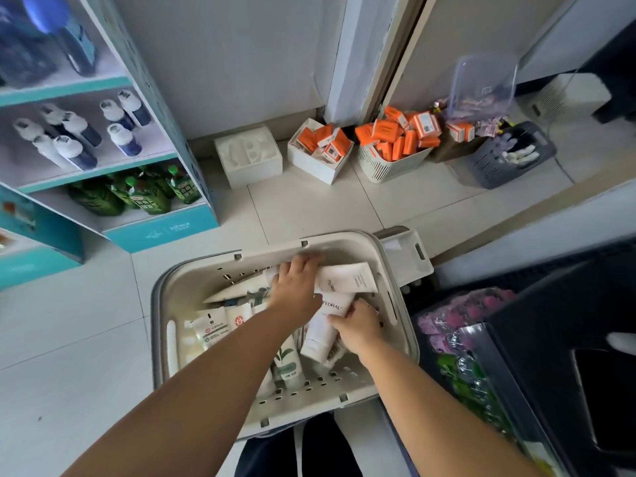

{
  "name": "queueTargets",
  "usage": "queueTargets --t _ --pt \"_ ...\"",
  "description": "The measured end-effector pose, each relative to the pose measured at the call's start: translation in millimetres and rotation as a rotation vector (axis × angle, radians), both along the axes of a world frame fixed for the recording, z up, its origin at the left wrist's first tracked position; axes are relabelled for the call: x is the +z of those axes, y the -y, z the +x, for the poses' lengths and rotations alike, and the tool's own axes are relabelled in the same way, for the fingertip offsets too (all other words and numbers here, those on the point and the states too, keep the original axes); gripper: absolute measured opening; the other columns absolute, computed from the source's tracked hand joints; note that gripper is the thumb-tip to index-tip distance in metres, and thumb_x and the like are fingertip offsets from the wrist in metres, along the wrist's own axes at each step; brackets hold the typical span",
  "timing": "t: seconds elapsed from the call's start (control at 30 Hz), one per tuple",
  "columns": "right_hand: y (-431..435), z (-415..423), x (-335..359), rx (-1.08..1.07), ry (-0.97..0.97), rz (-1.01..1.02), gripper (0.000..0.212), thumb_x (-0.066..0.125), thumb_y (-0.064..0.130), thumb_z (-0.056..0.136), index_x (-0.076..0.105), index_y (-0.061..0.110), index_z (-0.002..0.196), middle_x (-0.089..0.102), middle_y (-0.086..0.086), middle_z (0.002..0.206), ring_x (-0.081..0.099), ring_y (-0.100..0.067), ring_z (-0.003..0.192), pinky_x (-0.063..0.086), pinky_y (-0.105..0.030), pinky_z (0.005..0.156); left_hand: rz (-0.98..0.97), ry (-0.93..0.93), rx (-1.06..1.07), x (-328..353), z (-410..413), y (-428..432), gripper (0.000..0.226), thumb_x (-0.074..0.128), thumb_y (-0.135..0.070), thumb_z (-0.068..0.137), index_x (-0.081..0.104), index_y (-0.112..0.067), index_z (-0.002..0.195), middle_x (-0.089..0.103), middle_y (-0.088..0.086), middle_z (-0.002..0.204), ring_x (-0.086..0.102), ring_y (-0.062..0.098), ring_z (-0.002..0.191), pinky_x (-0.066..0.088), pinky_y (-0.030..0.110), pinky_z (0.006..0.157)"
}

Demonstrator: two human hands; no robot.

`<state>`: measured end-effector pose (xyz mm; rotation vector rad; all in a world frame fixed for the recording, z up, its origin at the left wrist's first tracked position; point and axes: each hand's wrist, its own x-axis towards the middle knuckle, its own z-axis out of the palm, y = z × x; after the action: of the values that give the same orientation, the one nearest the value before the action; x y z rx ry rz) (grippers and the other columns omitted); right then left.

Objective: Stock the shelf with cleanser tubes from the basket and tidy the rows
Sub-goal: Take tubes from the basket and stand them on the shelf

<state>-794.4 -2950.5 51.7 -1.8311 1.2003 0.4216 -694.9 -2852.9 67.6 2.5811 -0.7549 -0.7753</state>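
I am looking down at a pale tiled floor (69, 339). A teal display shelf (161, 232) stands at the upper left. It carries white-and-blue bottles (79, 132) on its middle tier and green pouches (144, 194) on the bottom one.

In the centre, just in front of me on the floor, sits a large cream basket (182, 287) with slotted walls. To its right is a dark bin (537, 304) with pink and green packets (464, 311) behind its clear front. Orange cartons (395, 139) fill several small containers along the far wall.

Both bare forearms reach into the basket, where the cleanser tubes (213, 328) lie in a loose heap. They are mostly white and point every which way — none is on the shelf.

The left grip (296, 280) is near the far wall of the basket. Its fingers are curled over one end of a white tube (347, 278) that lies crosswise above the pile, and the fingertips are blurred.

The right grip (358, 327) is closer to me on the right side. It pinches a second white tube — the FLORAL tube (323, 333) — between thumb and bent fingers. This tube's cap end tilts down toward the basket floor.
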Motion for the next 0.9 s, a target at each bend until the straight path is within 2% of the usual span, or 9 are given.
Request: queueTargets --t 0.1,0.17,0.23,0.33,0.43,0.57,0.67,0.77,0.9 --pt "-4 0 -9 -0.043 0.027 -0.004 0.064 0.072 0.043 0.057 0.058 0.013 0.111 0.068 -0.006 0.111 0.064 -0.027 0.106 0.054 -0.042 0.089 0.018 0.026 -0.019 -7 -1 4 0.053 0.061 -0.031 0.088 0.040 -0.024 0.137 0.033 0.003 0.136 0.031 0.028 0.126 0.027 0.046 0.110" --pt "-8 2 -6 -0.088 0.050 0.020 0.075 0.076 0.037 0.062 0.046 0.013 0.126 0.065 -0.004 0.117 0.062 -0.029 0.108 0.052 -0.040 0.090 -0.020 0.028 -0.009 -11 -2 2 0.048 0.059 -0.031 0.090 0.041 -0.024 0.134 0.039 -0.001 0.137 0.032 0.024 0.130 0.025 0.043 0.111" --pt "-12 5 3 -0.123 0.075 0.063 0.068 0.076 0.021 0.072 0.036 0.014 0.127 0.063 -0.004 0.115 0.062 -0.029 0.108 0.051 -0.042 0.091 -0.067 0.033 0.022 -9 -3 -2 0.046 0.058 -0.029 0.092 0.041 -0.024 0.134 0.050 0.000 0.132 0.038 0.022 0.130 0.024 0.039 0.109" --pt "-9 3 10 -0.156 0.135 0.090 0.055 0.075 0.006 0.074 0.037 0.016 0.113 0.061 -0.003 0.109 0.062 -0.027 0.104 0.051 -0.041 0.090 -0.190 -0.028 0.116 -2 1 -15 0.044 0.061 -0.029 0.091 0.044 -0.023 0.131 0.058 0.001 0.123 0.047 0.025 0.120 0.033 0.038 0.099" --pt "-3 -2 22 -0.195 0.222 0.128 0.059 0.079 0.001 0.071 0.049 0.015 0.119 0.064 -0.002 0.116 0.061 -0.021 0.109 0.051 -0.043 0.094 -0.321 -0.180 0.175 9 8 -31 0.049 0.064 -0.031 0.089 0.044 -0.024 0.132 0.062 -0.003 0.113 0.054 0.020 0.108 0.043 0.036 0.085" --pt "5 -8 50 -0.187 0.314 0.177 0.043 0.077 -0.002 0.074 0.060 0.017 0.108 0.067 0.004 0.106 0.063 -0.016 0.102 0.054 -0.040 0.090 -0.413 -0.368 0.264 34 17 -46 0.050 0.069 -0.032 0.086 0.048 -0.029 0.131 0.064 -0.016 0.104 0.061 0.010 0.100 0.049 0.028 0.081" --pt "10 -11 77 -0.180 0.399 0.231 0.042 0.074 -0.007 0.075 0.061 0.017 0.108 0.068 0.007 0.101 0.064 -0.006 0.096 0.053 -0.025 0.078 -0.413 -0.429 0.250 50 19 -55 0.044 0.072 -0.033 0.084 0.053 -0.029 0.123 0.066 -0.013 0.107 0.062 0.009 0.100 0.050 0.025 0.080" --pt "14 -17 99 -0.179 0.464 0.235 0.045 0.075 -0.008 0.073 0.062 0.023 0.104 0.070 0.004 0.103 0.065 -0.010 0.098 0.054 -0.030 0.083 -0.435 -0.456 0.226 67 20 -59 0.039 0.074 -0.029 0.082 0.053 -0.033 0.115 0.066 -0.015 0.105 0.064 0.010 0.099 0.053 0.030 0.086" --pt "20 -28 133 -0.220 0.568 0.175 0.043 0.073 -0.012 0.073 0.061 0.018 0.102 0.070 0.003 0.099 0.066 -0.011 0.095 0.054 -0.022 0.075 -0.463 -0.436 0.173 96 18 -55 0.032 0.076 -0.029 0.081 0.056 -0.028 0.106 0.065 -0.019 0.097 0.065 0.004 0.091 0.052 0.021 0.073"
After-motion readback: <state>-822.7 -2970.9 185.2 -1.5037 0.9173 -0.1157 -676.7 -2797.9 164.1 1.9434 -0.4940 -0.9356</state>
